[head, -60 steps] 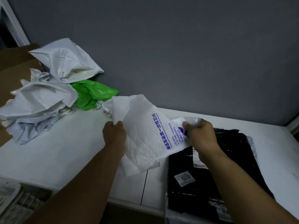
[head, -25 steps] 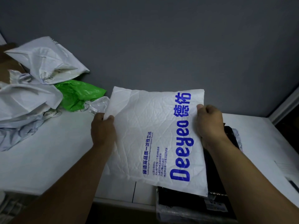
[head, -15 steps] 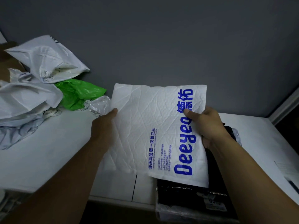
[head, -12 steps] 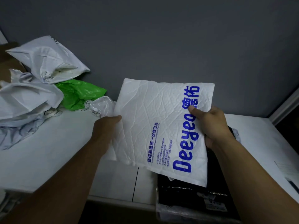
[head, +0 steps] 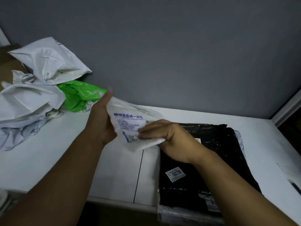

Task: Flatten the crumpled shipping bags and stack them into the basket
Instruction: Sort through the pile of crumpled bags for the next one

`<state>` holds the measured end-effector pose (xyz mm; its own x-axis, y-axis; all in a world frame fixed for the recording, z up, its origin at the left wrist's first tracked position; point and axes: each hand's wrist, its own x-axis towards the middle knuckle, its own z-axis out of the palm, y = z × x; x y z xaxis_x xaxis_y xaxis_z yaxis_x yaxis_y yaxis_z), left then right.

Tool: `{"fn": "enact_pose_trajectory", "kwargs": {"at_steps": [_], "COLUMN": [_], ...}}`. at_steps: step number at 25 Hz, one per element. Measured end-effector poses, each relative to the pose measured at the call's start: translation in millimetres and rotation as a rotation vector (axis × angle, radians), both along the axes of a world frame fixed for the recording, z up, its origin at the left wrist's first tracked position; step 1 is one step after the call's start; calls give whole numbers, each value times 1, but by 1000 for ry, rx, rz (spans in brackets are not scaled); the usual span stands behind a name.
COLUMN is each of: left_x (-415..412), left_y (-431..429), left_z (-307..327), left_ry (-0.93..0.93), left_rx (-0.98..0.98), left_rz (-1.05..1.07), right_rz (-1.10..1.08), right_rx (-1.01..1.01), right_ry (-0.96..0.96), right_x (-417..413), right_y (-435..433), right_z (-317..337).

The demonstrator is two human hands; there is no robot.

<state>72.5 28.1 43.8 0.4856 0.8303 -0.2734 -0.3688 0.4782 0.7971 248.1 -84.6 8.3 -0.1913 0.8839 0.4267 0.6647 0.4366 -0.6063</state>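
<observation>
**Holding a white bag up between both hands**

Pinching the near right edge of the white bag (head: 130, 126) with the right hand (head: 167, 136), fingers curled over the creased plastic. Meeting the bag's left edge with the left hand (head: 104, 123), thumb pointing straight up and fingers hidden behind the plastic; cannot tell whether gripping there or only bracing. Raised clear of the white table (head: 48, 160), tilted, blue print facing up and too blurred to read.

Looking just right, beneath the right wrist and forearm: a black bag (head: 211, 152) lying flat on top inside the basket (head: 175, 214), with a white label (head: 175, 174) reading 5270 on its near left part. Set at the table's near right corner, with only the pale near rim showing.

Looking far left, well apart from the basket: a pile of crumpled bags (head: 32, 95), white and pale grey, heaped on the table, with a green bag (head: 79, 95) tucked at its right side, just behind the left thumb. Backed by a cardboard box (head: 8, 62) at the far left and a plain grey wall (head: 179, 46).
</observation>
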Motion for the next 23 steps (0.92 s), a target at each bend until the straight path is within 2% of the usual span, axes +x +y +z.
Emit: {"fn": "enact_pose_trajectory", "kwargs": {"at_steps": [2,4,5,7,9,11,13,14,19,23], "left_x": [0,-4,-6,-9,-8,0,14,24,68,100], "left_y": [-4,-1,-1,0,-3,-5,-6,-6,-16,-33], "left_z": [2,0,1,0,2,-3,-12,-21,-75,-100], "left_ry": [170,249,243,239,259,265,272,299,592,763], "left_rx": [-30,-25,-23,1,43,46,17,32,258,396], "left_rz": [85,169,181,179,162,141,102,76,-35,-157], "right_rz": [46,68,34,-211,-606,-856,-888,-896,-1110,-1170], "right_rx": [-124,-425,-499,-395,-291,-419,-604,-637,-542,-623], "right_ry": [-41,114,207,246,244,417,704,745,356,334], "right_x": [-6,-6,-5,6,19,37,60,69,109,141], "right_y": [-3,-12,-16,-16,-12,-13,-20,-25,-48,-74], "right_z": [1,12,18,17,12,13,14,14,-12,-38]}}
